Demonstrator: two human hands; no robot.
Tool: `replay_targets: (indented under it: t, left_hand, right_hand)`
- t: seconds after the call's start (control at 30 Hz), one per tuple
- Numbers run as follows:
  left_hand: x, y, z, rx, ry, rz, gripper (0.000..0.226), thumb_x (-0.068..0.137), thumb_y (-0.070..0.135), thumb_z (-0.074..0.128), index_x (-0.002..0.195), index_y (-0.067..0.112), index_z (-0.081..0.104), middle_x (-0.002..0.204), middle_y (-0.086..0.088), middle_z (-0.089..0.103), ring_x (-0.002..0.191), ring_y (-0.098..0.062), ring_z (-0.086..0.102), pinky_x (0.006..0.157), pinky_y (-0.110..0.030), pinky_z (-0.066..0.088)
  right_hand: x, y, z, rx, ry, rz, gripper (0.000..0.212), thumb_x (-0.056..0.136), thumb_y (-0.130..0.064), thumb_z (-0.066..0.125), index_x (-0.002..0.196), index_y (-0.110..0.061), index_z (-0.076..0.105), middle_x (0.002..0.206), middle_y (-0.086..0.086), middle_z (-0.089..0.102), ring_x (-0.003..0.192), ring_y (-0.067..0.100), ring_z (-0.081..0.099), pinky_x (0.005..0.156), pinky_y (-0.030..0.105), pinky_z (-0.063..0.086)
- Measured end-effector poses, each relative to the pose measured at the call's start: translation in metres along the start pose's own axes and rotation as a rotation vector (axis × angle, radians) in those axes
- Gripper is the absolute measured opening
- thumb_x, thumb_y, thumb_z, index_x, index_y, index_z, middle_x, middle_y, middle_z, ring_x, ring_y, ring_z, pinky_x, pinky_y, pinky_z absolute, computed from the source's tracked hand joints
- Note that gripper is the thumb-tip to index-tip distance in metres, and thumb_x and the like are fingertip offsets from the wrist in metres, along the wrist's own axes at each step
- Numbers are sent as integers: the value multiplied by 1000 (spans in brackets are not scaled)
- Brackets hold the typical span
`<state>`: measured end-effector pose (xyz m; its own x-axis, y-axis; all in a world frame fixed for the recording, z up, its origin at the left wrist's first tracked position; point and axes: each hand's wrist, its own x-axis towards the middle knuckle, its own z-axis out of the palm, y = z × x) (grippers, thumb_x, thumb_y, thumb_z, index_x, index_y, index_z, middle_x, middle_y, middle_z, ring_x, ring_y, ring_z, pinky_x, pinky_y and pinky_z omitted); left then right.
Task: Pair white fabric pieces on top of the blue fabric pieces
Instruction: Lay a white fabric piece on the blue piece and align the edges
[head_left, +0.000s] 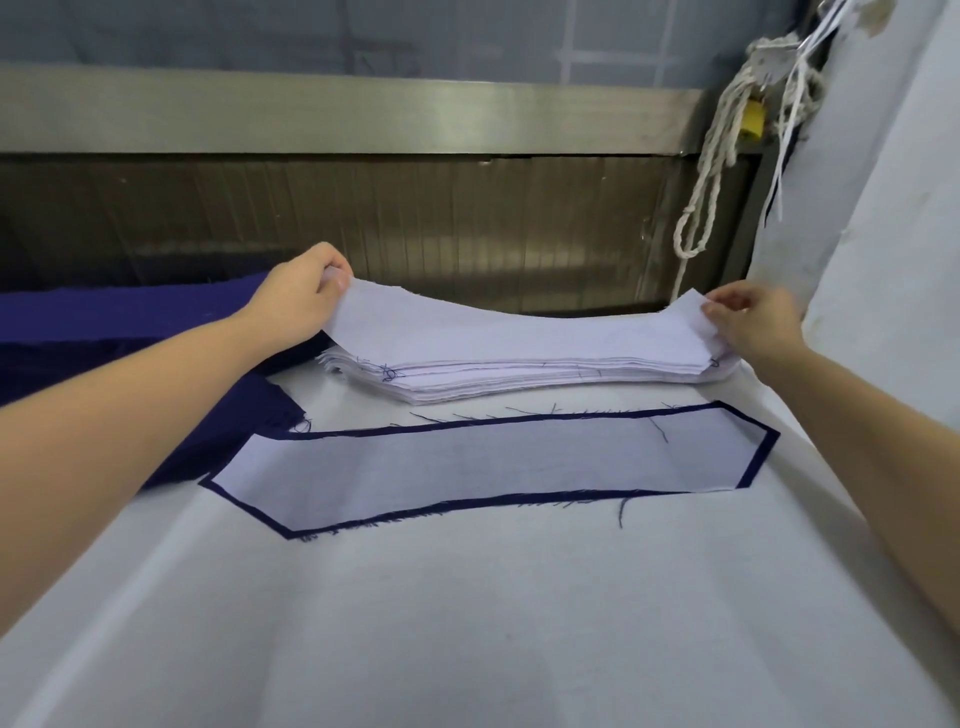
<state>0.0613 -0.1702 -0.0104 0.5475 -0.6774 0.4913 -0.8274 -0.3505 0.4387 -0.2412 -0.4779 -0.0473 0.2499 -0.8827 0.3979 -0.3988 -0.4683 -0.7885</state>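
Note:
A long white fabric piece (519, 332) is lifted at both ends above a stack of white pieces (519, 376) at the far side of the table. My left hand (298, 296) pinches its left end and my right hand (753, 322) pinches its right end; its middle sags onto the stack. Nearer to me lies a blue fabric piece (748, 475), with a white piece (483, 462) laid flat on top, so only a dark blue border shows around it.
A white cloth (467, 623) covers the table. Dark blue fabric (130, 332) is heaped at the left under my left forearm. A metal rail and panel (363, 114) run along the back. Knotted white rope (711, 171) hangs at the right, beside a white draped sheet (883, 234).

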Motion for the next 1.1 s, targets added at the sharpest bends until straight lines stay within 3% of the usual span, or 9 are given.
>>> replay_targets:
  t: [0.2, 0.37, 0.53, 0.67, 0.73, 0.83, 0.9, 0.97, 1.1]
  left_hand:
    - [-8, -1, -3, -58, -16, -19, 14, 80, 9, 72, 87, 11, 60, 77, 1, 58, 71, -11, 52, 65, -24, 38]
    - [-12, -6, -11, -189, 10, -101, 21, 78, 5, 73, 96, 8, 64, 92, -4, 63, 85, -19, 58, 75, -31, 46]
    - [-22, -3, -17, -429, 35, -172, 14, 84, 4, 67, 95, 11, 62, 82, 1, 63, 74, -11, 60, 59, -16, 53]
    - [-35, 1, -24, -508, 44, -169, 15, 86, 2, 64, 91, 16, 61, 84, 2, 63, 75, -11, 62, 59, -15, 55]
    - [-42, 3, -28, -522, 45, -172, 16, 85, 2, 65, 94, 15, 61, 87, 1, 64, 79, -13, 63, 64, -20, 56]
    - [-55, 5, -37, -599, 19, -193, 18, 84, 0, 65, 91, 16, 61, 91, -2, 66, 83, -16, 65, 67, -24, 58]
    - [-64, 6, -43, -617, -18, -223, 18, 84, 0, 64, 92, 16, 63, 93, -3, 68, 84, -16, 66, 64, -20, 58]
    - [-74, 5, -49, -580, -68, -264, 20, 84, 1, 64, 100, 11, 63, 95, -5, 69, 86, -17, 66, 63, -21, 58]
    - [-97, -2, -58, -408, -144, -272, 21, 81, 1, 68, 101, 7, 65, 89, -6, 71, 80, -18, 67, 55, -16, 55]
  right_hand:
    - [-1, -7, -9, -118, 32, -121, 20, 94, -21, 56, 107, -9, 65, 95, 4, 59, 83, 22, 53, 74, 29, 39]
    - [0, -11, -17, -20, 109, -91, 20, 95, -16, 53, 108, -6, 64, 95, 6, 58, 86, 20, 53, 75, 28, 41]
    - [-7, -16, -26, 142, 160, -65, 21, 94, -14, 50, 109, -1, 59, 94, 8, 57, 81, 21, 53, 54, 9, 45]
    - [-16, -20, -33, 228, 104, 5, 6, 96, -15, 50, 99, -12, 54, 97, 9, 60, 75, 24, 59, 72, 34, 55]
    - [-20, -23, -40, 250, 71, 33, 2, 95, -12, 53, 93, -11, 54, 98, 12, 61, 78, 27, 61, 76, 39, 55]
    - [-28, -24, -50, 260, -28, 94, 7, 91, -6, 58, 85, -10, 57, 95, 14, 62, 72, 23, 63, 73, 36, 57]
    - [-35, -24, -55, 282, -92, 130, 7, 88, -2, 61, 92, -7, 58, 93, 12, 62, 70, 19, 62, 66, 30, 59]
    - [-45, -23, -58, 288, -153, 147, 15, 86, 2, 62, 100, -2, 59, 86, 10, 62, 67, 19, 62, 57, 21, 57]
    - [-63, -18, -62, 226, -312, 143, 6, 83, 4, 64, 89, 4, 61, 75, 11, 60, 46, 12, 63, 48, 16, 54]
